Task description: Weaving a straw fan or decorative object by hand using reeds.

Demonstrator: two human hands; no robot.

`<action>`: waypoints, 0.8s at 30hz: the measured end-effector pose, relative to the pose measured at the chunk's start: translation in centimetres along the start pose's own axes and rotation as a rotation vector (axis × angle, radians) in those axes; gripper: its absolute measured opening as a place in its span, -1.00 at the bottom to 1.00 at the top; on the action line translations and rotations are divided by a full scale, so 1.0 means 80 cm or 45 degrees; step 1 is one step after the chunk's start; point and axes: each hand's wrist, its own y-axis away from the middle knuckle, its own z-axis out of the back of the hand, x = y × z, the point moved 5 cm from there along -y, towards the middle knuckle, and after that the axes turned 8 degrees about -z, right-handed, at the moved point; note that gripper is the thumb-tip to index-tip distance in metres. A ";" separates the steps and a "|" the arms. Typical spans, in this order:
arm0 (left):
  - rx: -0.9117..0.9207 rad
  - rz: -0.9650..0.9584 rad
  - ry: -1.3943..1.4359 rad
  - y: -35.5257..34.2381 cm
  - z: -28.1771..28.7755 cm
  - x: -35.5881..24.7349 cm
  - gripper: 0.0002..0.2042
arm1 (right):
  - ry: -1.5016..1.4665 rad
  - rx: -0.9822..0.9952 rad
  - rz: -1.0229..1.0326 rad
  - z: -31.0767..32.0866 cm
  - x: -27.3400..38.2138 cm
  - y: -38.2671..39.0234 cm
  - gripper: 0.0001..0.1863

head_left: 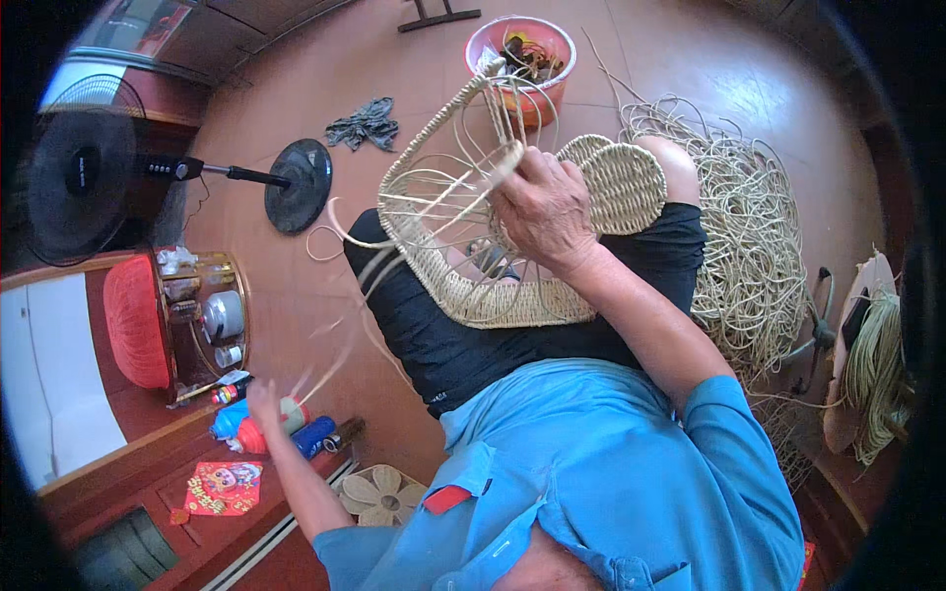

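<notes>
A half-woven piece of straw-coloured cord (522, 303) rests across my thighs, with a braided rim, open loops in its middle and two tightly woven rounded lobes (626, 187) at its right. My right hand (547, 205) is closed on the edge of this work near its upper middle. Stretched out far to the left, my left hand (264, 402) is smeared by motion. A blurred cord strand (372, 271) runs from the weaving down toward it, and the hand seems closed on its end. Other loose strands curl off the left side of the weaving.
A heap of loose cord (754, 236) covers the floor at right, near a hanging coil (875, 364). Ahead stands a pink bucket (547, 103). A black fan (296, 187) is at left. Bottles (229, 422) stand close to my left hand; a woven flower piece (382, 495) lies below.
</notes>
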 end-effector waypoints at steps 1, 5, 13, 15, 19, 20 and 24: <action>-0.439 0.145 0.779 -0.004 0.045 -0.063 -0.65 | 0.006 -0.037 0.004 0.001 0.000 0.000 -0.87; -0.830 -0.623 1.322 0.015 0.250 -0.368 -0.83 | 0.034 0.102 -0.056 -0.005 -0.004 -0.001 -0.83; -0.519 -1.007 1.046 0.047 0.405 -0.570 -0.84 | 0.094 0.020 -0.026 -0.002 -0.001 -0.003 -0.85; -0.735 -1.025 1.048 0.038 0.392 -0.555 -0.86 | 0.085 0.033 -0.039 -0.001 -0.001 -0.003 -0.85; -1.124 -0.684 0.982 -0.007 0.333 -0.411 -0.81 | 0.009 0.011 -0.044 0.003 -0.002 -0.004 -0.84; -0.849 -0.418 1.088 -0.024 0.298 -0.346 -0.79 | 0.020 0.040 -0.040 0.002 -0.002 -0.003 -0.85; -0.718 0.169 0.614 -0.014 0.167 -0.058 -0.74 | -0.026 0.026 -0.051 0.003 -0.005 -0.002 -0.84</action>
